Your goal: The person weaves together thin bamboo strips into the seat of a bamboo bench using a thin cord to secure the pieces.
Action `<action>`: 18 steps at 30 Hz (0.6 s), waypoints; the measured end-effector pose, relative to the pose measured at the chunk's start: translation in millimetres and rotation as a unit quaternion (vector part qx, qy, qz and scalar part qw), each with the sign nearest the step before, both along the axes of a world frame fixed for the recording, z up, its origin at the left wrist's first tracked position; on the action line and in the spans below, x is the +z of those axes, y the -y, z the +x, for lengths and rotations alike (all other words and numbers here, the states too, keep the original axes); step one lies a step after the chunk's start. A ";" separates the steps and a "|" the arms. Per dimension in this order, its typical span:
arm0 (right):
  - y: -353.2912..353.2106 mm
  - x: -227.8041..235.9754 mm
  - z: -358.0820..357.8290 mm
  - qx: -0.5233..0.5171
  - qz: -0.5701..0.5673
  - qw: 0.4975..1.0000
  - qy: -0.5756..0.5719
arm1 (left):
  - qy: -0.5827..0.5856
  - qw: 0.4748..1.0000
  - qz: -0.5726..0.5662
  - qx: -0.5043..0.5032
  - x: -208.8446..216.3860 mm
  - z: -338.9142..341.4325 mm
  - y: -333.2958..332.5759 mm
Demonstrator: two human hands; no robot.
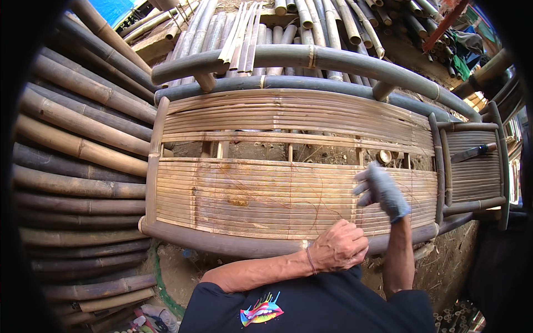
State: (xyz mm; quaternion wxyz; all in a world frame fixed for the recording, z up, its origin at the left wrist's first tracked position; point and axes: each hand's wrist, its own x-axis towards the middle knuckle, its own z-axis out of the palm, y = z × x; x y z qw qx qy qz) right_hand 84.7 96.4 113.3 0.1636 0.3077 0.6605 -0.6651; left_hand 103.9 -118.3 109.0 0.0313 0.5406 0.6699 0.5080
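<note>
A bamboo bench [261, 191] with a slatted seat and thick round rails stretches out before me. My left hand [341, 244] is closed in a fist above the near rail; whatever its fingers may hold is hidden. My right hand [383, 191], in a grey glove, hovers above the right part of the seat, fingers apart and slightly blurred. Nothing shows in it. Thin reddish string [261, 201] trails loosely over the near slats. Between the near and far slats runs a long gap, with crosspieces and the ground visible through it.
At the right, a knife [472, 152] lies on a smaller slatted panel [472, 180]. Thick bamboo poles [89, 155] are stacked along the left. Behind the back rail [361, 60] lie more poles and a bundle of split strips [242, 36]. Cut bamboo pieces [458, 319] sit at lower right.
</note>
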 end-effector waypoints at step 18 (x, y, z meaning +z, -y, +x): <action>40.1 -19.0 -107.0 0.358 0.430 0.823 -0.094 | -0.037 0.900 -0.318 0.296 -128.8 -175.8 81.6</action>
